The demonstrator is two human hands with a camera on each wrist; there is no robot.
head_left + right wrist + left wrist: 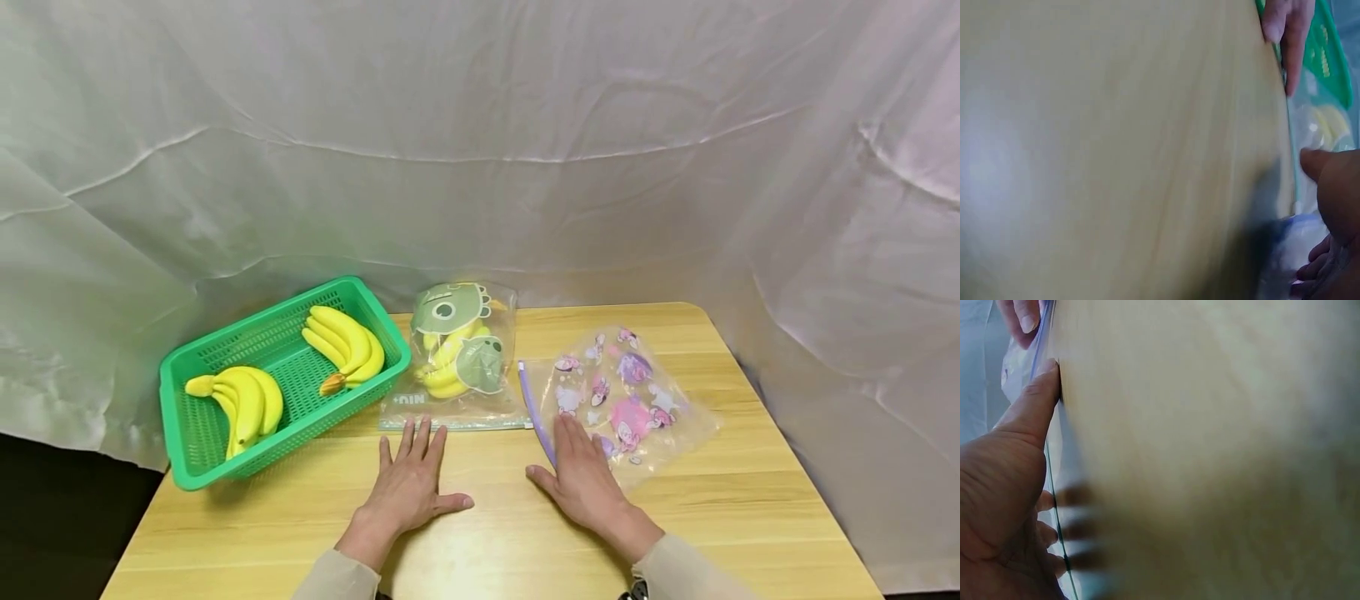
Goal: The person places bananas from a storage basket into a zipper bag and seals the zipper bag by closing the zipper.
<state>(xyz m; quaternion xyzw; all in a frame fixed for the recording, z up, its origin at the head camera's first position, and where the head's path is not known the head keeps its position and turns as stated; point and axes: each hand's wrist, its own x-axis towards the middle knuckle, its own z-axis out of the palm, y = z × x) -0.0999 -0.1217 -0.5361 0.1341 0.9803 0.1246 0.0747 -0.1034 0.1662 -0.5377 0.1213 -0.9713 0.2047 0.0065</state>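
My left hand (410, 487) lies spread, palm down, at the front of a clear zip bag (450, 408) with green dinosaur print. Its fingertips reach the bag's zip edge, and a bunch of bananas (447, 383) shows inside. To the right, my right hand (585, 483) has straight fingers over the near left corner of a second zip bag (630, 404), flat, with pink and purple print and a purple zip strip (534, 408). Neither hand grips anything. In the left wrist view, the left thumb (1029, 406) stretches out along the tabletop.
A green plastic basket (300, 437) stands at the left, slightly angled, holding a banana bunch (243, 404) at its near left and another bunch (348, 346) at its far right. Grey curtains (480, 150) hang behind and beside the wooden table (495, 542).
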